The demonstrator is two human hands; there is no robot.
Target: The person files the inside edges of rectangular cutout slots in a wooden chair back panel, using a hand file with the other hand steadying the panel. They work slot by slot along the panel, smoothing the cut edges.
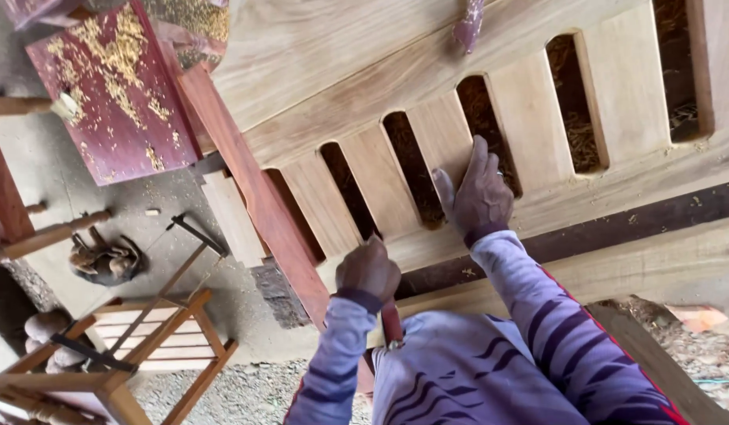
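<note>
Slatted wooden panel (490, 118) lies flat on the surface; right hand (479, 193) rests open on a slat near its front edge, steadying it; left hand (368, 271) closed around a red-handled tool (391, 321).

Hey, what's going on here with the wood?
A person leans over a pale slatted wooden panel. The right hand lies flat on a slat near the lower rail. The left hand is closed in a fist at the panel's edge; what it holds, if anything, is hidden. Wood shavings cover a red board nearby.
</note>
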